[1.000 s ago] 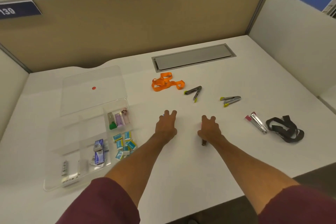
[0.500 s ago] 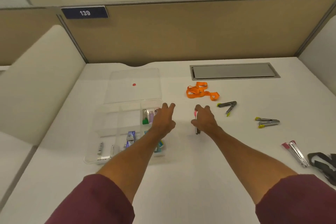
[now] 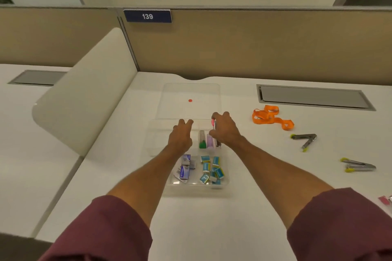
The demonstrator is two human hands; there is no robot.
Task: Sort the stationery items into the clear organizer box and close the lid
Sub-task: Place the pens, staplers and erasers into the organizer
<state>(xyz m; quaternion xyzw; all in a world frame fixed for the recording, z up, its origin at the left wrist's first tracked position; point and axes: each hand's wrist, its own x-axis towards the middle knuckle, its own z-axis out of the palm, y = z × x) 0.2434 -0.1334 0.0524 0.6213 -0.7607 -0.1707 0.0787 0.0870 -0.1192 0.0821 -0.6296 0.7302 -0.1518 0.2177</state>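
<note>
The clear organizer box (image 3: pixel 226 192) lies open on the white desk, its lid (image 3: pixel 191 93) folded back with a red dot on it. My right hand (image 3: pixel 224 131) is shut on a pink-tipped metal staple remover (image 3: pixel 213 125) over the box's far right compartment, where a green-ended remover (image 3: pixel 202 140) and a purple one (image 3: pixel 210 141) lie. My left hand (image 3: pixel 181 135) hovers open over the far middle of the box. Nearer compartments hold small teal boxes (image 3: pixel 210 169) and purple staple packs (image 3: pixel 184 168).
To the right on the desk lie an orange lanyard (image 3: pixel 271 117), two yellow-tipped staple removers (image 3: pixel 305 140) (image 3: pixel 358 166) and a pink-tipped one (image 3: pixel 385 200) at the frame edge. A grey cable hatch (image 3: pixel 314 97) sits behind. A padded divider (image 3: pixel 84 99) stands left.
My right hand carried the pink-tipped staple remover from the desk leftward to above the box. My left hand moved over the box too. The view swung left.
</note>
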